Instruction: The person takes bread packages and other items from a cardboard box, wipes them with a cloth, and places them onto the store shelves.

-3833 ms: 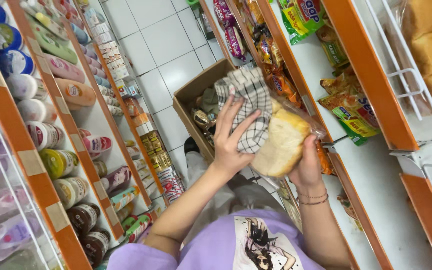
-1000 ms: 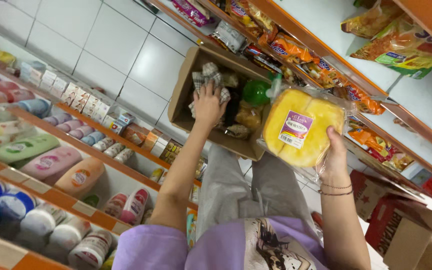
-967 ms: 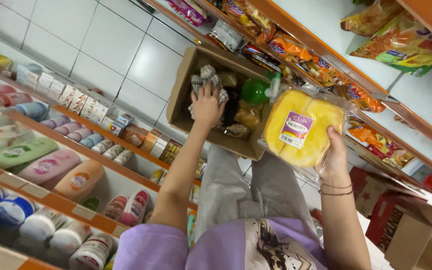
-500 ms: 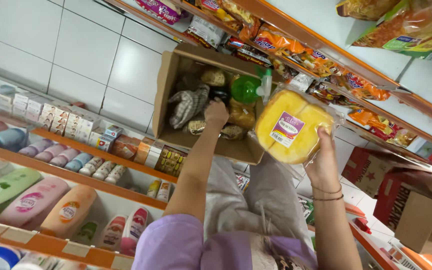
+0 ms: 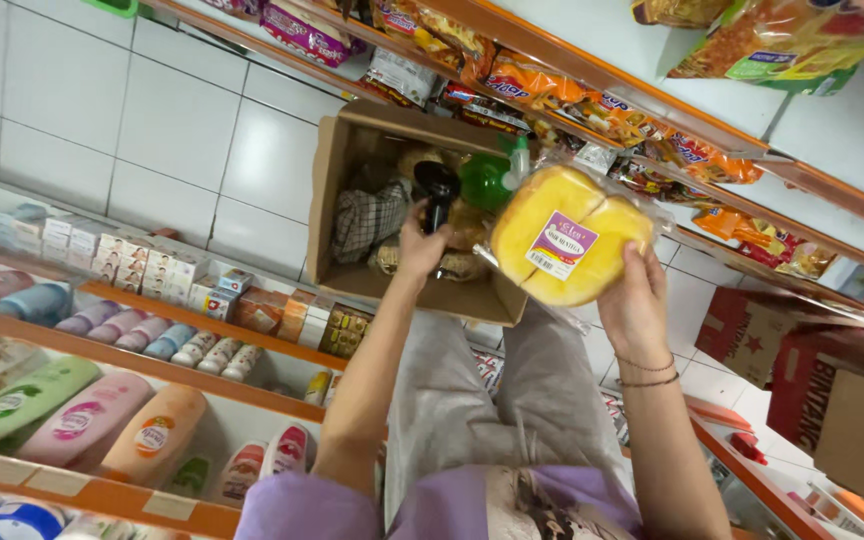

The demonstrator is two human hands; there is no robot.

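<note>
- Since half a second ago, the left hand [image 5: 420,243] has lifted a black object [image 5: 439,190] out of the cardboard box [image 5: 332,190], fingers wrapped around it.
- Right hand [image 5: 635,300] grips the lower edge of a clear-wrapped yellow bread pack [image 5: 567,235], just right of the box, with a purple-and-white label on its face.
- A checked cloth [image 5: 370,217] and a green bottle [image 5: 487,178] lie inside the box.
- Orange-edged shelves [image 5: 642,75] above carry bright snack packets [image 5: 537,78].

Both hands raised forward, left hand [image 5: 420,245] fingers closed (gripping), right hand [image 5: 635,300] cupped
</note>
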